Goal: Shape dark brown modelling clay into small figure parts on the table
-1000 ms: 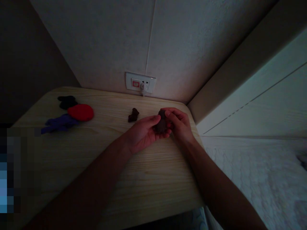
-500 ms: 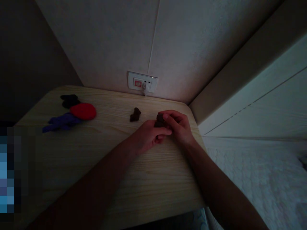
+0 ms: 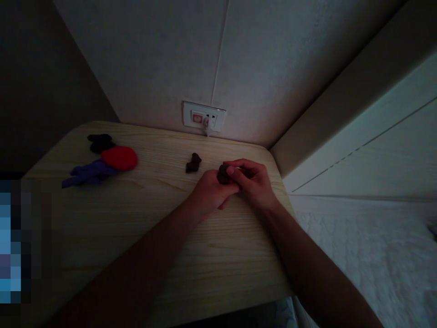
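Observation:
A dark brown lump of modelling clay (image 3: 223,175) is held between my two hands over the right part of the wooden tabletop (image 3: 164,200). My left hand (image 3: 209,190) is closed around its lower side, with the thumb along the front. The thumb of my right hand (image 3: 254,182) presses on the lump from the right, and its fingers curl behind. Parts of the clay are hidden by the fingers. A smaller brown clay piece (image 3: 194,163) lies on the table just left of my hands.
At the far left of the table sit a red flattened clay piece (image 3: 120,158), a purple uneven one (image 3: 90,174) and a black one (image 3: 101,143). A wall socket (image 3: 204,117) with a plug is behind the table. White quilted bedding (image 3: 348,255) lies to the right.
The clay in my hands looks more gathered into one lump, where a fold showed before. My right thumb has shifted slightly left and down over it. The pieces on the table stay put.

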A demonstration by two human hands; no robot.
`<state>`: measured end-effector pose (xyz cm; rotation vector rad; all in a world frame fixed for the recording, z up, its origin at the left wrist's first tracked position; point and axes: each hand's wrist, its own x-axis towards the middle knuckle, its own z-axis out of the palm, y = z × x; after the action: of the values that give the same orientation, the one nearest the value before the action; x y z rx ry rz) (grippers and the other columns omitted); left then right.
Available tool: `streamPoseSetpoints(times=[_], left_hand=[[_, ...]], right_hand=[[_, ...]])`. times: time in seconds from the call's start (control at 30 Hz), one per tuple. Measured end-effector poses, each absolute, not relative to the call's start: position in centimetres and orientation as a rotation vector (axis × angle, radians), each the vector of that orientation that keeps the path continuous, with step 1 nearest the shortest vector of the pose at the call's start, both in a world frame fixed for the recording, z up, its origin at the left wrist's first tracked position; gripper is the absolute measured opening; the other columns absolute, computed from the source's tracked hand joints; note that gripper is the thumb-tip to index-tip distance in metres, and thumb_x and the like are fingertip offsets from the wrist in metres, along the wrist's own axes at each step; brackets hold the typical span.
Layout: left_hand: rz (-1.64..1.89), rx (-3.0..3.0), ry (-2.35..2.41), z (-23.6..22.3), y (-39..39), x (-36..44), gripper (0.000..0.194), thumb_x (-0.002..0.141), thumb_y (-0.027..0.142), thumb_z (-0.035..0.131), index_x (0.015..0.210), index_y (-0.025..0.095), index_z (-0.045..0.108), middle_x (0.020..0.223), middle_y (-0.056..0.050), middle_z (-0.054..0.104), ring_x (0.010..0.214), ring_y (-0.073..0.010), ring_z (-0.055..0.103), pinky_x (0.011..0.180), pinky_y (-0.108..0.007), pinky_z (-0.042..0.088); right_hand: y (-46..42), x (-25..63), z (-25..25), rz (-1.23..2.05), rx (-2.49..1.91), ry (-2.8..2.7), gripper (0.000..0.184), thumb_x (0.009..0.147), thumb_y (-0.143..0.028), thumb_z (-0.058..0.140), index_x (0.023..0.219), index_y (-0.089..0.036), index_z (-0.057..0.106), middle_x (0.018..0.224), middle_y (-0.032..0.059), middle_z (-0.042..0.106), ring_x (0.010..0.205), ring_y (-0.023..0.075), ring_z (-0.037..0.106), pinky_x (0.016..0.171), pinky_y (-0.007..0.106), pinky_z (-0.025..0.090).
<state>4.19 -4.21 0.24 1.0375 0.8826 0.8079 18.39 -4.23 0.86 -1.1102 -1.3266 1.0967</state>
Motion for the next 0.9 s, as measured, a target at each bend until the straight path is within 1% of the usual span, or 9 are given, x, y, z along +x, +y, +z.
streamPoseSetpoints(times=[0.1,0.27,0.4,0.47,0.6,0.67,0.77,0.83,0.9], left_hand=[[0.809,1.02,0.893,0.2,-4.2,4.2,0.007,0.075,0.018,0.075,0.071,0.015,0.071,0.041,0.006,0.044,0.033,-0.0066,0.036,0.036,-0.023,0.022],[0.82,1.007,0.907,0.2,-4.2,4.2,0.005,0.074,0.017,0.077,0.073,0.015,0.073,0.042,0.006,0.045,0.033,-0.0059,0.036,0.036,-0.024,0.02],[0.786,0.942,0.848,0.7,-4.1,4.2,0.011,0.072,0.018,0.08,0.075,0.016,0.07,0.044,0.007,0.043,0.035,-0.0046,0.034,0.038,-0.022,0.018],[0.774,0.878,0.798,1.0,-4.0,4.1,0.014,0.07,0.013,0.077,0.077,0.017,0.066,0.048,0.008,0.044,0.038,-0.0042,0.035,0.039,-0.02,0.018],[0.822,0.67,0.71,1.5,-3.7,3.9,0.019,0.063,0.007,0.062,0.075,0.019,0.054,0.064,0.003,0.055,0.043,-0.0065,0.042,0.038,-0.019,0.025],[0.85,0.629,0.673,1.5,-3.7,4.0,0.018,0.065,0.008,0.06,0.076,0.019,0.052,0.07,0.0,0.059,0.048,-0.0103,0.05,0.04,-0.023,0.037],[0.9,0.634,0.632,1.2,-3.6,4.2,0.015,0.072,0.006,0.063,0.082,0.016,0.056,0.08,-0.004,0.065,0.065,-0.0164,0.065,0.061,-0.035,0.058],[0.952,0.66,0.638,0.9,-3.6,4.3,0.016,0.076,0.005,0.067,0.088,0.015,0.061,0.089,-0.005,0.068,0.077,-0.0177,0.069,0.077,-0.04,0.061],[0.996,0.708,0.664,0.7,-3.5,4.3,0.02,0.077,0.006,0.073,0.095,0.014,0.066,0.093,-0.005,0.07,0.083,-0.0168,0.069,0.084,-0.038,0.06]], right_hand=[[-4.2,18.4,0.9,1.098,-1.106,-1.336,0.032,0.077,-0.051,0.088,0.092,-0.024,0.082,0.078,0.0024,0.077,0.066,0.0144,0.066,0.055,0.026,0.051],[-4.1,18.6,0.7,1.118,-1.113,-1.347,0.035,0.076,-0.053,0.088,0.094,-0.024,0.082,0.079,0.0029,0.077,0.067,0.016,0.068,0.055,0.028,0.051],[-4.1,18.6,0.7,1.137,-1.128,-1.326,0.035,0.075,-0.052,0.088,0.094,-0.023,0.081,0.078,0.0028,0.076,0.066,0.0155,0.066,0.053,0.026,0.049],[-4.1,18.5,0.8,1.137,-1.137,-1.298,0.035,0.075,-0.052,0.087,0.094,-0.023,0.081,0.078,0.0023,0.076,0.065,0.0145,0.064,0.053,0.026,0.049],[-4.0,18.5,0.8,1.14,-1.107,-1.216,0.031,0.076,-0.046,0.087,0.097,-0.025,0.079,0.082,-0.0003,0.074,0.059,0.0105,0.059,0.053,0.025,0.048],[-3.9,18.8,0.8,1.149,-1.088,-1.188,0.027,0.076,-0.043,0.087,0.096,-0.025,0.079,0.082,-0.0014,0.073,0.057,0.009,0.056,0.052,0.023,0.046],[-3.5,19.4,0.6,1.12,-1.084,-1.177,0.024,0.077,-0.042,0.087,0.093,-0.025,0.079,0.079,-0.0018,0.071,0.056,0.0085,0.054,0.049,0.022,0.042],[-3.2,19.7,0.6,1.063,-1.1,-1.181,0.026,0.077,-0.044,0.086,0.093,-0.025,0.079,0.076,-0.0019,0.07,0.053,0.0078,0.051,0.046,0.022,0.038],[-3.0,19.9,0.6,1.008,-1.113,-1.19,0.027,0.077,-0.045,0.086,0.094,-0.025,0.08,0.076,-0.0016,0.07,0.05,0.0066,0.046,0.043,0.022,0.034]])
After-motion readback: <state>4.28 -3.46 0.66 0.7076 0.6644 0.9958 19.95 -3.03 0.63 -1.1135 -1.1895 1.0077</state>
